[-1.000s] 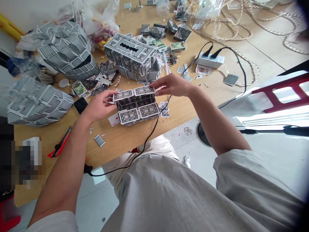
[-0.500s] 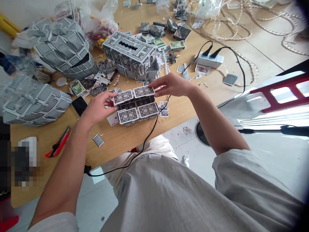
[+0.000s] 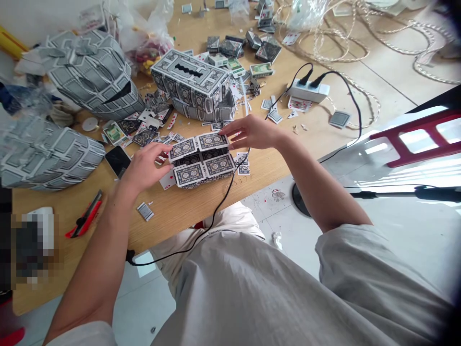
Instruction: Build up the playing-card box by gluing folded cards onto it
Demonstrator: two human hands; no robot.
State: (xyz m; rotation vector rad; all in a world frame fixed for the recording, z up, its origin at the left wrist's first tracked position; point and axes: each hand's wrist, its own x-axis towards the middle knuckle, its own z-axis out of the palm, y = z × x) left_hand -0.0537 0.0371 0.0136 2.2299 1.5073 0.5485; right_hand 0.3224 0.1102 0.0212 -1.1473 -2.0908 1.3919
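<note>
A small box of patterned playing cards (image 3: 203,170) rests near the table's front edge, with a dark gap between its two rows of top cards. My left hand (image 3: 149,163) holds its left end, thumb and fingers at the back row's corner. At the right end, my right hand (image 3: 250,133) has its fingers on the back row's corner. Behind stands a larger card box (image 3: 192,79) with a dark jagged slot in its top. One red-suited card (image 3: 167,180) lies beside the small box, partly under it.
Two big card-woven objects (image 3: 90,72) stand at the left. A red cutter (image 3: 85,218), a phone (image 3: 118,161), loose card scraps (image 3: 154,113), a power strip (image 3: 309,90) and rope (image 3: 342,53) lie around. A black cable (image 3: 225,194) crosses the table's front edge.
The back row of top cards has come down a little, so the gap looks narrower. Both hands have lowered slightly with it. The whole view has shifted slightly.
</note>
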